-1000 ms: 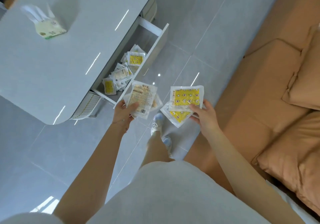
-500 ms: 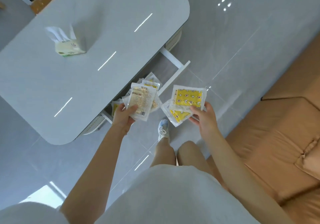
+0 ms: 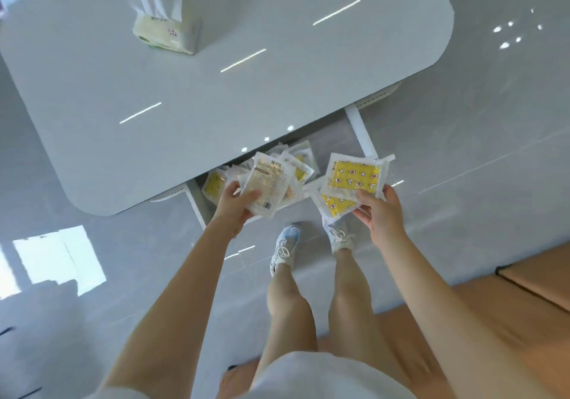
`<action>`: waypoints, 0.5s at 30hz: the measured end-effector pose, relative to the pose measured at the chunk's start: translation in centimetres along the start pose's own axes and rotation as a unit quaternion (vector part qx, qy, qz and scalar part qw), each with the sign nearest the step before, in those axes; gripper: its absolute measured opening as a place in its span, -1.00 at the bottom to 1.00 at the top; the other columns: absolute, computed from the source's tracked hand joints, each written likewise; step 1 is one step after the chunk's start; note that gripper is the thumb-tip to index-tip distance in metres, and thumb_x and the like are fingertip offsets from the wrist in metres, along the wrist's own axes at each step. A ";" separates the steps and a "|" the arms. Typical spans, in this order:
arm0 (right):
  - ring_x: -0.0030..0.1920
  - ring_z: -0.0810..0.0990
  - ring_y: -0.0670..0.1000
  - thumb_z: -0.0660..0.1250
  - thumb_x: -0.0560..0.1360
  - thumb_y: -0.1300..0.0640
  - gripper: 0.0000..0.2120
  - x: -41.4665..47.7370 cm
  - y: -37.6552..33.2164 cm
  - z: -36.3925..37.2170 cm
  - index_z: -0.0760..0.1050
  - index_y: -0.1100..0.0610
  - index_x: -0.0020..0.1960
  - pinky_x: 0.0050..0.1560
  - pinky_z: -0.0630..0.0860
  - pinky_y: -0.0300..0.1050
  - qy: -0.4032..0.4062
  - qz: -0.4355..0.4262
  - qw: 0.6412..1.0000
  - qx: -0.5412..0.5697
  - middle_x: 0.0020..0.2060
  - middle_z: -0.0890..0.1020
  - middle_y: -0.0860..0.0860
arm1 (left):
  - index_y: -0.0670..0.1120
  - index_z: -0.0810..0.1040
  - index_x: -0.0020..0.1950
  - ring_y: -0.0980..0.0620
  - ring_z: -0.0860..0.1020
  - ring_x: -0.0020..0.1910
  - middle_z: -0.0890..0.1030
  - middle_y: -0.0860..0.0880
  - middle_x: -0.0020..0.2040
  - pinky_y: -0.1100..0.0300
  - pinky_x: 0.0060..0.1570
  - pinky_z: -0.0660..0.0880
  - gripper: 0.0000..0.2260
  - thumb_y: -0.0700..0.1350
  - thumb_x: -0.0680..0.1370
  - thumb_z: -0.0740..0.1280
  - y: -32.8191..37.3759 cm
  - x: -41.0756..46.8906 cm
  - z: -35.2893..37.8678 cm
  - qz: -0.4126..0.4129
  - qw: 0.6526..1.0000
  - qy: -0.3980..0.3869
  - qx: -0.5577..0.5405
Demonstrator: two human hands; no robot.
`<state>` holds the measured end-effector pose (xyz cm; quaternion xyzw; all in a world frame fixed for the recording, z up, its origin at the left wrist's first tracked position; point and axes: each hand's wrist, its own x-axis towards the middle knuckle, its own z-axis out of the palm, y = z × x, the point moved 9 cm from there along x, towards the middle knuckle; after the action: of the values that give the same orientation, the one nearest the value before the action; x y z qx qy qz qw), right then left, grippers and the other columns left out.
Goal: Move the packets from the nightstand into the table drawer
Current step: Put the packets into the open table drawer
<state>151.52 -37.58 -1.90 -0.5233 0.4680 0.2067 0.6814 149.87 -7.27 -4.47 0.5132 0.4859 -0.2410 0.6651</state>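
Observation:
My left hand point(image 3: 234, 202) grips a small stack of white packets point(image 3: 270, 182), printed backs up, held over the open table drawer point(image 3: 361, 135). My right hand point(image 3: 377, 210) holds a few packets with yellow patterned fronts point(image 3: 353, 176), fanned out just right of the drawer's front. Inside the drawer lie several more packets point(image 3: 297, 159), partly hidden under the tabletop and behind the ones I hold. The nightstand is out of view.
The grey table point(image 3: 216, 74) with rounded corners fills the upper frame; a tissue pack point(image 3: 168, 30) stands on it at the back left. My legs and white shoes point(image 3: 285, 249) stand on the glossy grey tile floor. A tan sofa point(image 3: 509, 321) sits lower right.
I have stepped up to face the table; the drawer now lies directly under my hands. Both hands still hold their packets, carried forward over the drawer.

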 end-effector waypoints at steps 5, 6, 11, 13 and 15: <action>0.03 0.65 0.15 0.35 0.48 0.33 -0.79 9.0 0.6 3.0 0.48 0.10 0.05 0.00 0.61 0.00 -0.028 -0.019 0.997 -0.075 0.06 0.62 0.13 | -0.15 0.47 0.20 -0.13 0.61 0.00 0.57 -0.16 0.11 0.02 -0.12 0.63 -0.71 -0.32 0.50 0.35 -3.3 7.4 -2.4 -0.009 0.998 0.047 -0.044; 0.02 0.65 0.13 0.35 0.48 0.33 -0.78 10.8 0.8 3.8 0.48 0.11 0.06 -0.04 0.62 -0.05 -0.034 -0.024 0.995 -0.090 0.06 0.62 0.12 | -0.14 0.47 0.16 -0.14 0.60 0.00 0.57 -0.17 0.13 0.02 -0.13 0.63 -0.74 -0.32 0.50 0.35 -4.1 9.0 -3.0 -0.013 0.997 0.055 -0.049; -0.01 0.65 0.06 0.34 0.49 0.34 -0.82 19.4 3.5 8.0 0.48 0.15 0.04 -0.05 0.60 -0.09 -0.069 -0.012 0.987 -0.148 0.06 0.62 0.12 | -0.15 0.43 0.22 -0.15 0.59 0.05 0.55 -0.16 0.13 -0.03 -0.09 0.60 -0.68 -0.27 0.49 0.37 -7.0 16.0 -5.7 -0.029 0.990 0.119 -0.065; 0.01 0.64 0.09 0.33 0.50 0.34 -0.84 22.1 5.5 9.2 0.48 0.17 0.04 0.03 0.57 -0.04 -0.076 0.027 0.984 -0.156 0.03 0.63 0.13 | -0.16 0.39 0.32 -0.14 0.58 0.07 0.55 -0.14 0.15 -0.04 0.04 0.56 -0.58 -0.25 0.49 0.39 -8.0 18.1 -6.6 -0.032 0.986 0.147 -0.067; -0.05 0.63 0.06 0.30 0.51 0.35 -0.86 24.1 7.5 10.2 0.49 0.13 -0.03 0.05 0.54 -0.03 -0.088 0.075 0.983 -0.143 -0.06 0.63 0.09 | -0.18 0.39 0.33 -0.13 0.57 0.08 0.55 -0.13 0.17 -0.04 0.10 0.54 -0.56 -0.23 0.47 0.40 -8.8 19.9 -7.0 -0.027 0.985 0.165 -0.047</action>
<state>161.44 -30.61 -26.23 -0.5587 0.4095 0.3673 0.6207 148.02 -0.45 -26.22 0.5005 0.6135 -0.1478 0.5927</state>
